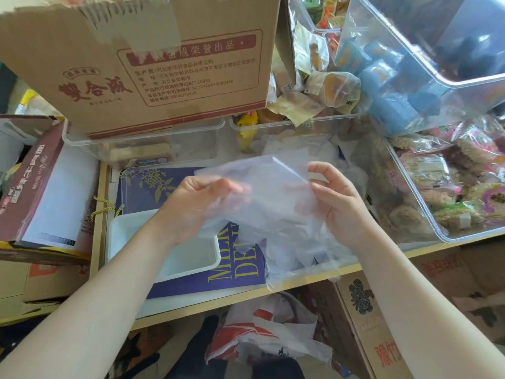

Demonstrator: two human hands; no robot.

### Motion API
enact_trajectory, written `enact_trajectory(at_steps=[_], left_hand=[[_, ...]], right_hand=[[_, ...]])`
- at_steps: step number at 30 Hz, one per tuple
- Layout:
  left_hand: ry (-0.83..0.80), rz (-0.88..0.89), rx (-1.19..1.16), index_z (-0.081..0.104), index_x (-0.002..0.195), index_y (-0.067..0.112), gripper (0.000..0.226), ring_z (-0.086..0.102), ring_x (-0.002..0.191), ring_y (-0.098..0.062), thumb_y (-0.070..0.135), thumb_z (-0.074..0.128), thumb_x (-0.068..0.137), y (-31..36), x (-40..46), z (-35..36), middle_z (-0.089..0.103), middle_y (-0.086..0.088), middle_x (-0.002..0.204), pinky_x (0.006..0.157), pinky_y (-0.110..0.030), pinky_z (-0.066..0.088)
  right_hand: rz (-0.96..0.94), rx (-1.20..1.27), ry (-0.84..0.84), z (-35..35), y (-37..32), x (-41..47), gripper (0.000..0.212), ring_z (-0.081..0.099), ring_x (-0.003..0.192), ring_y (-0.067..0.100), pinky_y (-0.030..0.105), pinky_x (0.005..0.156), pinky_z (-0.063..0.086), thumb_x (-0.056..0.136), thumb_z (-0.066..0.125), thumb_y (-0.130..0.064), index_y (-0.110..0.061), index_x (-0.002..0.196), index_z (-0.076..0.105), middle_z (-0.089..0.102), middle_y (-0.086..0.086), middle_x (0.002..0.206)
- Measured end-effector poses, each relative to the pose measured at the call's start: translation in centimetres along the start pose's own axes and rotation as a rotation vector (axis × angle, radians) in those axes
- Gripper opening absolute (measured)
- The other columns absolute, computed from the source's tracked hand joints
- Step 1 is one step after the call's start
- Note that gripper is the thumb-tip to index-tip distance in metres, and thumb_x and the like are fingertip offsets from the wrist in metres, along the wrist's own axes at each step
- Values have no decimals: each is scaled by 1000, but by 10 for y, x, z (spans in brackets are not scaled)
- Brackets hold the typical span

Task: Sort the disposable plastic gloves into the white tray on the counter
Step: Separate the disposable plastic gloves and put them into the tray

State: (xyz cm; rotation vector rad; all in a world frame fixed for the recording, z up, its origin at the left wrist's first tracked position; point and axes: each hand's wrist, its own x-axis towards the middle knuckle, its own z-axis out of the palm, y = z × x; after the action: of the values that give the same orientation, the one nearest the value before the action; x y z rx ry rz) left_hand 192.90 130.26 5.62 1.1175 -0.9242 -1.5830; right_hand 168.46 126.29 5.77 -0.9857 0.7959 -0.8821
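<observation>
The clear glove (269,187) blurs into the heap of gloves (297,250) at the counter's (246,294) front edge. Left hand (196,203) and right hand (336,203) pinch its two sides, holding it spread above the counter. The left forearm hides part of the white tray (123,231) near the front left corner.

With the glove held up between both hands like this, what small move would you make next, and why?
Probably lower the glove down and left into the white tray: both the left hand and right hand hold it above the counter, and the tray looks empty.
</observation>
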Motion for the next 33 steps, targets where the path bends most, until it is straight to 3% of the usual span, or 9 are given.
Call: enact_trajectory(at_steps=[3, 7, 9, 14, 18, 22, 27, 30, 33], left_hand=[[-86, 3, -9, 78, 72, 17, 49, 72, 73, -16, 55, 86, 41, 2, -1, -6, 75, -2, 82, 65, -25, 56], [-79, -2, 17, 78, 76, 21, 50, 72, 71, -17, 56, 85, 42, 6, -2, -7, 75, 1, 87, 63, -25, 57], [-86, -9, 19, 78, 80, 21, 50, 72, 73, -16, 56, 84, 45, 4, -2, -8, 75, 2, 89, 62, -24, 56], [-70, -43, -10, 78, 82, 20, 47, 72, 79, -15, 54, 82, 50, -1, -4, -7, 75, 1, 93, 63, -22, 56], [-57, -66, -55, 78, 82, 20, 49, 72, 83, -16, 54, 83, 47, -2, -3, -5, 74, 3, 98, 64, -21, 55], [-55, -57, -83, 78, 82, 20, 49, 71, 82, -15, 54, 84, 47, -3, -3, -4, 74, 2, 95, 66, -21, 55], [-46, -22, -140, 78, 80, 18, 46, 70, 78, -11, 52, 84, 49, -8, -2, -1, 75, 0, 84, 70, -22, 54], [-24, -39, -180, 78, 76, 20, 47, 70, 76, -9, 50, 88, 42, -9, -1, 1, 74, 3, 80, 68, -21, 54], [5, -76, -198, 77, 77, 17, 51, 69, 72, -9, 49, 89, 40, -11, 0, 2, 74, 3, 78, 64, -22, 54]], right_hand=[[45, -230, -100, -1, -1, 6, 38, 60, 70, 16, 26, 59, 46, 72, 71, -16, -27, 108, 65, 69, -2, 86], [102, -111, -175, 3, -1, 7, 46, 64, 72, 17, 25, 62, 52, 68, 76, -46, -16, 102, 71, 70, 5, 90], [86, -163, -173, 5, -3, 5, 48, 61, 73, 20, 26, 62, 49, 69, 74, -49, -16, 103, 70, 69, 7, 91], [39, -353, -223, 14, -9, -1, 18, 62, 74, 7, 14, 66, 46, 86, 57, 5, -3, 101, 62, 69, -10, 84], [40, -182, -159, 16, -9, -4, 33, 60, 77, 23, 29, 71, 47, 80, 62, -32, -8, 102, 67, 67, 14, 94], [38, -195, -155, 15, -7, -8, 42, 59, 76, 25, 37, 75, 43, 75, 67, -53, -18, 96, 72, 72, 7, 91], [144, -4, -157, 21, -6, -12, 27, 66, 69, 13, 21, 64, 53, 72, 68, -37, -14, 85, 73, 71, 3, 82], [116, -103, -129, 24, -5, -14, 10, 63, 68, 9, 18, 62, 50, 83, 64, -25, -18, 81, 72, 69, -1, 78], [47, -280, -118, 27, -5, -14, 22, 63, 77, 9, 18, 68, 50, 92, 51, 1, -14, 97, 67, 70, -5, 84]])
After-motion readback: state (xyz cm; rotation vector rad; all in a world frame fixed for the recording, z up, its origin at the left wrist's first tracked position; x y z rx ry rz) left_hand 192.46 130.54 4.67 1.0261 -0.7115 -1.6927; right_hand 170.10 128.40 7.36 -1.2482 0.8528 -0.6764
